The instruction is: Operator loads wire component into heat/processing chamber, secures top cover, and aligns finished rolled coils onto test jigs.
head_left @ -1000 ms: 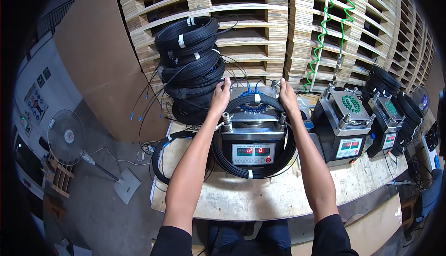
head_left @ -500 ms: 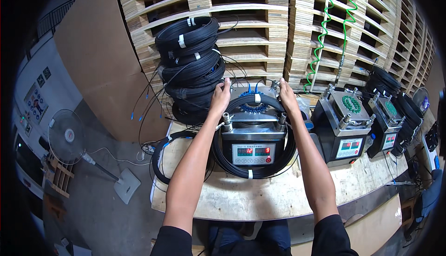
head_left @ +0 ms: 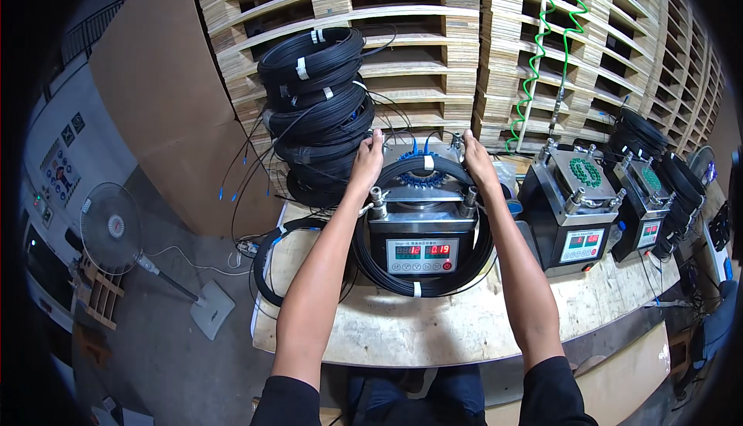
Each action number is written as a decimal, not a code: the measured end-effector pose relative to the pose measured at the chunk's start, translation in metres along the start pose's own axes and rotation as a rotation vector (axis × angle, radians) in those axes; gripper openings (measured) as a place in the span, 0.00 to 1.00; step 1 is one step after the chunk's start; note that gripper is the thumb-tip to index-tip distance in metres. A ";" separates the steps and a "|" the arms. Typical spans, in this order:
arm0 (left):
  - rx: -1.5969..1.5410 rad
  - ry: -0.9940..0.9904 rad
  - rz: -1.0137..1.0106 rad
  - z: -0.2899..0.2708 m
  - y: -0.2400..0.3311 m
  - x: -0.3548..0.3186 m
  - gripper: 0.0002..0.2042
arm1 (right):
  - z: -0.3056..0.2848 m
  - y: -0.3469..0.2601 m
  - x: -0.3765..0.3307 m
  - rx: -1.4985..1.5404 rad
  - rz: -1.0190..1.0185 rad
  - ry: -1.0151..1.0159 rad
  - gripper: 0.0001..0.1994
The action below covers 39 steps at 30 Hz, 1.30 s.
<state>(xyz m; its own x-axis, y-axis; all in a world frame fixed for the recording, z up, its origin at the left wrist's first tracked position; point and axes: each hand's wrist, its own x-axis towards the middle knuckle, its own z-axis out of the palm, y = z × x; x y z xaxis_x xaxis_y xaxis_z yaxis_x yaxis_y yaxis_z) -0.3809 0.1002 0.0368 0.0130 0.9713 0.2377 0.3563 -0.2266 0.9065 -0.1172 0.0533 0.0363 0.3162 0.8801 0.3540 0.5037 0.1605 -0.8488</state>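
A black cable coil (head_left: 364, 260) with white tape bands hangs around the front of a fibre connector polishing machine (head_left: 424, 229). Blue connectors (head_left: 422, 174) ring the round fixture on its metal top, partly behind the coil. At the machine's far left corner is my left hand (head_left: 368, 161), closed, thumb up, its other fingers mostly hidden. My right hand (head_left: 479, 163) mirrors it at the far right corner, beside a metal post (head_left: 457, 143). What either hand grips is hidden. The front panel's red display (head_left: 422, 252) is lit.
A tall stack of black cable coils (head_left: 316, 105) stands behind left, with another coil (head_left: 263, 271) below it on the wooden table (head_left: 371, 341). Two similar machines (head_left: 574, 201) (head_left: 646, 194) stand right. Pallets (head_left: 418, 8) rise behind; a floor fan (head_left: 116, 225) is left.
The reading on the front display has changed, as has the one on the neighbouring machine. A green coiled hose at the back has swung left. Both hands stay where they were.
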 end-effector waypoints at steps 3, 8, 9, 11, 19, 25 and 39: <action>0.026 0.104 0.001 0.006 0.003 -0.004 0.39 | 0.000 0.003 0.000 0.055 -0.063 0.025 0.33; 0.021 0.126 0.013 0.003 0.010 -0.007 0.39 | -0.001 0.000 0.000 0.106 -0.003 -0.016 0.33; 0.022 0.056 -0.006 0.001 0.010 -0.006 0.41 | -0.001 0.000 -0.002 0.079 -0.020 0.007 0.33; 0.024 -0.013 -0.024 -0.002 0.009 -0.004 0.44 | -0.002 -0.002 -0.003 0.052 -0.038 0.031 0.33; -0.002 -0.064 -0.107 -0.005 0.005 0.000 0.47 | -0.006 -0.018 -0.010 -0.085 0.088 -0.020 0.36; -0.001 -0.073 -0.118 0.006 0.007 0.004 0.45 | -0.004 0.011 0.004 0.112 -0.074 0.063 0.37; 0.036 -0.099 -0.104 -0.006 0.014 -0.004 0.47 | -0.012 -0.022 -0.011 -0.102 0.031 0.040 0.35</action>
<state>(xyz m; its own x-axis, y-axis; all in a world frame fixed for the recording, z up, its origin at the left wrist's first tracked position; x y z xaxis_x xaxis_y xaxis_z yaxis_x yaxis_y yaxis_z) -0.3813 0.0925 0.0507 0.0657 0.9922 0.1059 0.3937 -0.1233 0.9109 -0.1228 0.0345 0.0558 0.3638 0.8650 0.3456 0.5717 0.0856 -0.8160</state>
